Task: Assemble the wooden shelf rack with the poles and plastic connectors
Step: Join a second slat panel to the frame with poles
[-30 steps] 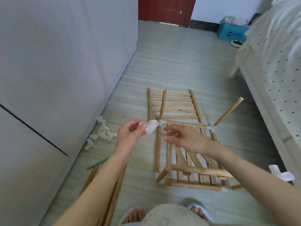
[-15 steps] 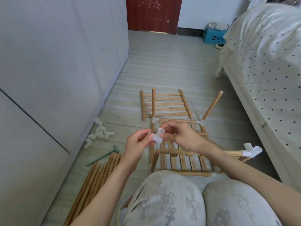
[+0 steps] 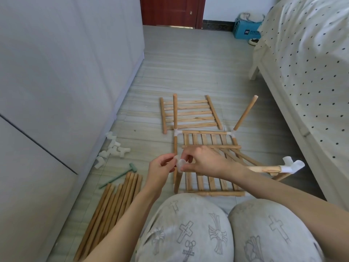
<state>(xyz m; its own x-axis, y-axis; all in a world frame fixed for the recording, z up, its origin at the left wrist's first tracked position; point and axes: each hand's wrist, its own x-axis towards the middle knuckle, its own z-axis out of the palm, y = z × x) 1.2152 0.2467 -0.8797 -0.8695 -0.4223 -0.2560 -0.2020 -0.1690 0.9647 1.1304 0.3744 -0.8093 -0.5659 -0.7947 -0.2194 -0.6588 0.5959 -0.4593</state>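
Observation:
Both my hands pinch one white plastic connector [image 3: 179, 163] above the floor, my left hand [image 3: 160, 170] from the left and my right hand [image 3: 204, 163] from the right. Under them stands the partly built wooden rack [image 3: 207, 140], slatted shelves joined to poles by white connectors. One fitted connector [image 3: 291, 166] sits on the rack's near right corner. A loose slatted shelf [image 3: 190, 113] lies flat behind it. A bundle of poles [image 3: 111, 207] lies on the floor at the left, and spare connectors [image 3: 113, 148] are piled by the wall.
A green mallet [image 3: 118, 177] lies between the spare connectors and the poles. A grey wardrobe [image 3: 62, 72] runs along the left, a bed with a dotted sheet [image 3: 309, 69] along the right. My knees [image 3: 226, 229] fill the lower foreground. A blue box [image 3: 245, 32] stands near the red door.
My view has dropped and my knees have come into sight. My left hand brought the connector down toward me, and my right hand has taken hold of it too.

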